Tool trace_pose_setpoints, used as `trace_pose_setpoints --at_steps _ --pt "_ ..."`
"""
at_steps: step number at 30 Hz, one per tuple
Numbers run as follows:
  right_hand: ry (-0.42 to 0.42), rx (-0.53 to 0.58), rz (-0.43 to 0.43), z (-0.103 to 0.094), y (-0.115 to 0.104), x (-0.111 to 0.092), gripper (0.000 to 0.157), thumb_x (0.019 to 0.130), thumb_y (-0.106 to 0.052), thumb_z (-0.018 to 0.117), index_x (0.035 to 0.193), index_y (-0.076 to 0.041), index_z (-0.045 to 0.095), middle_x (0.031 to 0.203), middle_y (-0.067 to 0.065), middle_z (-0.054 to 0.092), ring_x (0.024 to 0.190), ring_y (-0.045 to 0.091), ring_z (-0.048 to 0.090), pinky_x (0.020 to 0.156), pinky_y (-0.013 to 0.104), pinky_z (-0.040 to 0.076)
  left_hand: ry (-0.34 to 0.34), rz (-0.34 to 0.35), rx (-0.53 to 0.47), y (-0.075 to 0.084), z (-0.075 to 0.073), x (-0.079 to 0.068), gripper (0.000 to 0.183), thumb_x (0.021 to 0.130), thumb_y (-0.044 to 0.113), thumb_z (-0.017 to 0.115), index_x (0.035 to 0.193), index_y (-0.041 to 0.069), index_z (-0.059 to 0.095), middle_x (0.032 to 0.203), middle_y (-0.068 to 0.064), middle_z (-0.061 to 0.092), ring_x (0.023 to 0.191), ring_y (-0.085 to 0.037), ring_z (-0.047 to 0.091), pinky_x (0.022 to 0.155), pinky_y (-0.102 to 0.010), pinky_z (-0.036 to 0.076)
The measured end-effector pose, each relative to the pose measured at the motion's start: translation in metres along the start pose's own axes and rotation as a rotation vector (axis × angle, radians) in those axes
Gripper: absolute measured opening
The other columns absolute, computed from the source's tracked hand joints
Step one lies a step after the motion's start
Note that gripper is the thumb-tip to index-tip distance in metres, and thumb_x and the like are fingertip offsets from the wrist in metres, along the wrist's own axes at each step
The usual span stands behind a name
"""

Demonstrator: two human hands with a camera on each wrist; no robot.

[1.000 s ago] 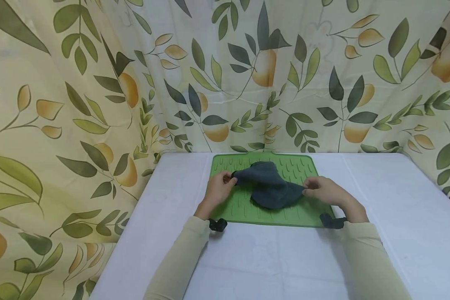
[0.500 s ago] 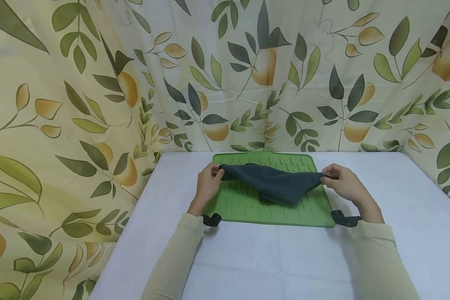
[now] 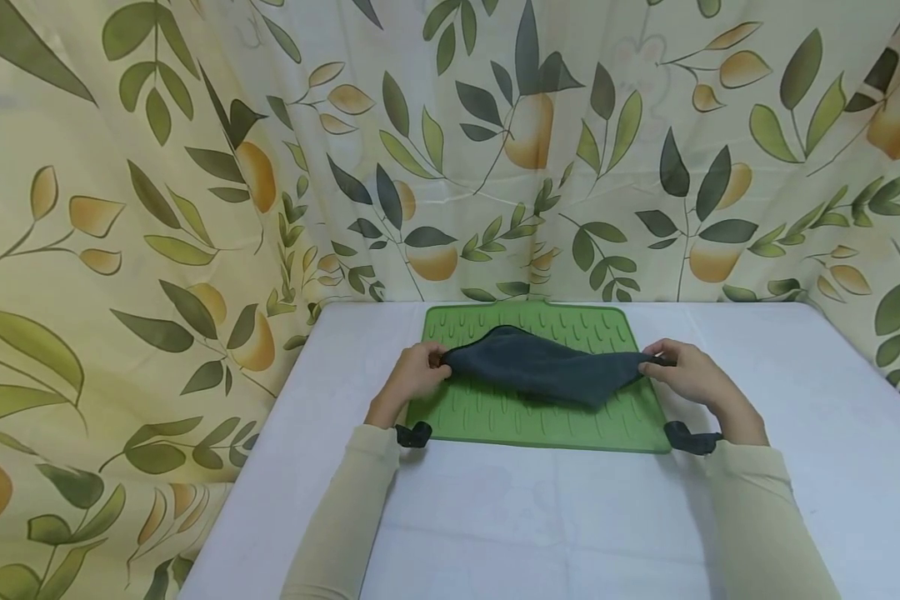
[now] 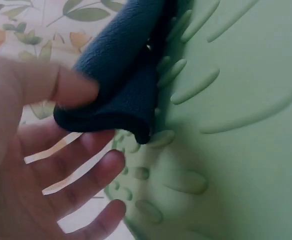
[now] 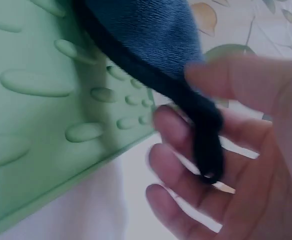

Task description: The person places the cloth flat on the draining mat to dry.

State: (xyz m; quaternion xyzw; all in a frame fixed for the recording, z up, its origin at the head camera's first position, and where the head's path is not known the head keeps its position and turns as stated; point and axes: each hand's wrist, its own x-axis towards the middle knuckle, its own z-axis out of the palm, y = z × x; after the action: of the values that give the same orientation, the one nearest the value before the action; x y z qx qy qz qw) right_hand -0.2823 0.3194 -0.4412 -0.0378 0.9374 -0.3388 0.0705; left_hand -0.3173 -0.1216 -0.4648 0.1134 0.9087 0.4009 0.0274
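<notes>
A dark blue-grey cloth (image 3: 540, 367) is stretched between both hands, above a green ridged mat (image 3: 495, 421). At its left end my left hand (image 3: 414, 372) pinches a corner between thumb and forefinger; in the left wrist view the cloth (image 4: 121, 65) folds over there, with the other fingers spread below. The right corner is pinched by my right hand (image 3: 686, 373). Seen from the right wrist, a dark hem and a small hanging loop (image 5: 208, 155) drop past the fingers. The middle of the cloth sags, and its lower edge hangs close to the mat; contact cannot be told.
The mat lies on a table with a white cover (image 3: 495, 525). Behind and to the left hangs a curtain (image 3: 450, 150) printed with leaves and fruit. Black wrist straps (image 3: 692, 437) show near both sleeves.
Both hands have moved apart, pulling the bunched cloth out into a wide strip. In the last half second the left hand has come slightly lower, and the cloth's upper edge has spread backward.
</notes>
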Motion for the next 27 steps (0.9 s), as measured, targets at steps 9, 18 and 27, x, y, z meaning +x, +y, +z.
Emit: trace_pose_setpoints --at_steps 9,18,27 --pt "0.060 -0.022 0.007 0.007 0.000 0.005 0.054 0.110 -0.040 0.040 0.130 0.007 0.060 0.123 0.032 0.064 0.109 0.044 0.062 0.082 0.051 0.051 -0.110 -0.002 0.013 0.001 0.004 -0.002 0.035 0.096 0.038 0.071 0.116 0.010 0.070 0.099 -0.006 0.069 0.084 -0.018 0.059 0.071 -0.029 0.047" --pt "-0.017 -0.024 0.008 0.009 -0.001 0.006 0.061 0.099 -0.040 0.065 0.139 0.004 0.053 0.145 0.043 0.043 0.134 0.061 0.040 0.101 0.074 0.039 -0.055 0.064 0.106 -0.003 0.008 0.001 0.033 0.091 0.004 0.073 0.123 0.007 0.068 0.112 -0.012 0.072 0.094 -0.022 0.063 0.081 -0.034 0.050" --pt "-0.004 0.072 0.021 0.003 -0.001 0.003 0.052 0.102 -0.030 0.061 0.142 0.003 0.050 0.140 0.040 0.052 0.128 0.054 0.050 0.100 0.072 0.039 0.122 0.050 0.021 -0.005 0.009 0.002 0.017 0.101 0.005 0.057 0.117 0.010 0.063 0.087 -0.012 0.071 0.061 -0.016 0.050 0.060 -0.027 0.040"
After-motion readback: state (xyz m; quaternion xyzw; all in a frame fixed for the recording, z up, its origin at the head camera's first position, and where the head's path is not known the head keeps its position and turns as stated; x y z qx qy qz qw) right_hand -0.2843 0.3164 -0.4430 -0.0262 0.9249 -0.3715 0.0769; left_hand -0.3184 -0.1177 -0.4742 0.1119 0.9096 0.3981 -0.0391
